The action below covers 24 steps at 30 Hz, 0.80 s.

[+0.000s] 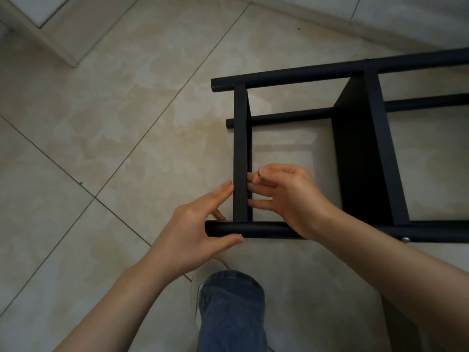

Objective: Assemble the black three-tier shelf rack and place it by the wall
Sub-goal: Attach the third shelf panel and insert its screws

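Black rack (360, 161) on its side on the floor (127, 123), centre right.
My left hand (200, 232) braces the near pole (264, 228), fingers straight; right hand (291, 199) pinches a small screw (261, 177). Stiff, likely light; I'd grip the poles.

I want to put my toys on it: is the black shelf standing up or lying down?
Lying down. The black shelf's long poles run flat along the floor tiles, and its boards stand on edge.
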{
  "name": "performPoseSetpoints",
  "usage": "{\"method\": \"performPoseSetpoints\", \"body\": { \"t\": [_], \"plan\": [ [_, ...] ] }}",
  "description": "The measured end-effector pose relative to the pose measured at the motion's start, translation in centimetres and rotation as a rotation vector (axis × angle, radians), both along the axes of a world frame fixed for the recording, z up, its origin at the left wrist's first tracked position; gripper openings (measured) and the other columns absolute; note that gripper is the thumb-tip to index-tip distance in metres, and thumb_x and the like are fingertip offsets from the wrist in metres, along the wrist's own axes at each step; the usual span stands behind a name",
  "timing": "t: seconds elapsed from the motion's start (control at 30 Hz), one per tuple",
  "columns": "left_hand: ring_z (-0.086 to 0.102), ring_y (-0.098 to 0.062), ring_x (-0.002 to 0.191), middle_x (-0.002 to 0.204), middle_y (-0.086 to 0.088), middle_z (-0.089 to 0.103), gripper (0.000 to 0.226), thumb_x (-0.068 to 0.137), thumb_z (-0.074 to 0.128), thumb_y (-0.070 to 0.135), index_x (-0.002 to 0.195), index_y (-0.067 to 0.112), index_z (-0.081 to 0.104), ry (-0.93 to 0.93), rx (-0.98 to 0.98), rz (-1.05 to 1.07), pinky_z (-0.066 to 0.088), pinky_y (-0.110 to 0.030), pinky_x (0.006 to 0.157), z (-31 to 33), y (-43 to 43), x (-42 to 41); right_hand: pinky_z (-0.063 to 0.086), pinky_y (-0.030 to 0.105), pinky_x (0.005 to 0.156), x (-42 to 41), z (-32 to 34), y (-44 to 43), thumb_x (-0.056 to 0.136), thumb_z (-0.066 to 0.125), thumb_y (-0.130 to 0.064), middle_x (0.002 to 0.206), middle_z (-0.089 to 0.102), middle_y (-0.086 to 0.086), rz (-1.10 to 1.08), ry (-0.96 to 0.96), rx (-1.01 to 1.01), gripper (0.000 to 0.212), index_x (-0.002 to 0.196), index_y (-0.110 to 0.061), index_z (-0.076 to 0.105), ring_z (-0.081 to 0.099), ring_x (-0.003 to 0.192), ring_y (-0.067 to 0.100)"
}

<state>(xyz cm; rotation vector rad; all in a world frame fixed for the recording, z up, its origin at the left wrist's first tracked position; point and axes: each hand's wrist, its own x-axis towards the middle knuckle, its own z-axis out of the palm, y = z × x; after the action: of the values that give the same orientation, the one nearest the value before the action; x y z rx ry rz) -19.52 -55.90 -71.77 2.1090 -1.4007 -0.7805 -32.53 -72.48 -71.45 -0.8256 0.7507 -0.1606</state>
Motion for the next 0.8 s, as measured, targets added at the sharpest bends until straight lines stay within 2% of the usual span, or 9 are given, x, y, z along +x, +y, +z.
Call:
{"method": "performPoseSetpoints", "body": {
  "t": [0.03,0.07,0.13,0.23,0.33,0.47,0.6,0.67,0.8],
  "plan": [
    [0.056,0.009,0.115,0.154,0.019,0.044,0.093,0.073,0.085,0.041,0.151,0.038,0.034,-0.035,-0.011,-0.022,0.033,-0.002,0.101,0.0,0.0,0.1,0.061,0.039,0.084,0.0,0.0,0.1,0.100,0.053,-0.012,0.115,0.070,0.020,-0.010,0.010,-0.004,0.026,0.076,-0.006,0.062,0.070,0.105,0.026],
    [0.047,0.008,0.129,0.162,0.022,0.030,0.093,0.075,0.081,0.049,0.153,0.040,0.031,-0.074,-0.018,-0.049,0.028,-0.004,0.108,0.1,0.0,0.3,0.060,0.041,0.087,0.0,-0.1,0.1,0.100,0.052,-0.012,0.115,0.070,0.019,-0.023,0.025,-0.014,0.026,0.077,-0.005,0.063,0.070,0.106,0.026],
    [0.029,-0.001,0.146,0.166,0.020,0.019,0.089,0.081,0.070,0.059,0.156,0.034,0.030,-0.183,-0.037,-0.138,0.019,-0.008,0.116,0.0,-0.3,0.8,0.058,0.043,0.091,0.1,-0.5,0.3,0.101,0.051,-0.013,0.116,0.071,0.014,-0.066,0.072,-0.044,0.025,0.080,-0.005,0.064,0.069,0.109,0.025],
    [0.008,-0.010,0.156,0.169,0.013,0.012,0.085,0.087,0.060,0.062,0.159,0.033,0.026,-0.284,-0.035,-0.288,0.012,-0.022,0.123,-0.2,-1.0,1.5,0.060,0.043,0.088,0.3,-1.0,0.2,0.103,0.048,-0.014,0.112,0.069,0.010,-0.203,0.133,-0.019,0.023,0.089,-0.005,0.064,0.067,0.110,0.023],
    [-0.004,-0.008,0.156,0.169,0.018,0.003,0.084,0.088,0.056,0.068,0.158,0.040,0.020,-0.223,0.013,-0.346,0.010,-0.027,0.121,-0.7,-1.4,1.9,0.061,0.040,0.082,0.3,-1.3,-0.3,0.104,0.046,-0.021,0.100,0.065,0.007,-0.294,0.205,0.010,0.025,0.089,-0.010,0.064,0.066,0.103,0.022],
    [0.009,-0.010,0.156,0.169,0.006,0.017,0.077,0.088,0.064,0.057,0.154,0.027,0.038,-0.111,-0.091,-0.320,0.015,-0.023,0.125,-1.5,-1.4,1.5,0.059,0.033,0.073,0.0,-1.8,-0.8,0.103,0.050,-0.024,0.076,0.053,0.001,-0.314,0.272,0.044,0.024,0.090,-0.013,0.067,0.056,0.077,0.015],
    [0.024,-0.022,0.154,0.161,-0.010,0.035,0.069,0.088,0.073,0.042,0.145,0.011,0.050,-0.074,-0.227,-0.317,0.027,-0.037,0.124,-2.2,-1.4,1.0,0.058,0.022,0.064,-0.7,-2.0,-1.5,0.100,0.056,-0.023,0.065,0.058,-0.003,-0.095,0.261,0.060,0.021,0.097,-0.010,0.072,0.059,0.063,0.008],
    [0.028,-0.026,0.153,0.158,-0.013,0.040,0.068,0.087,0.076,0.039,0.143,0.009,0.052,-0.084,-0.265,-0.330,0.031,-0.042,0.122,-2.4,-1.5,1.1,0.056,0.019,0.062,-1.2,-2.0,-2.2,0.099,0.059,-0.023,0.070,0.068,-0.004,0.083,0.288,-0.045,0.020,0.099,-0.009,0.074,0.067,0.065,0.008],
    [0.030,-0.030,0.152,0.156,-0.016,0.042,0.068,0.086,0.078,0.038,0.141,0.007,0.053,-0.094,-0.300,-0.346,0.033,-0.046,0.121,-2.9,-1.6,1.3,0.059,0.020,0.071,-1.8,-1.9,-3.6,0.096,0.062,-0.020,0.087,0.078,-0.002,0.470,0.316,-0.295,0.012,0.100,-0.015,0.072,0.075,0.082,0.009]
  ]
}}
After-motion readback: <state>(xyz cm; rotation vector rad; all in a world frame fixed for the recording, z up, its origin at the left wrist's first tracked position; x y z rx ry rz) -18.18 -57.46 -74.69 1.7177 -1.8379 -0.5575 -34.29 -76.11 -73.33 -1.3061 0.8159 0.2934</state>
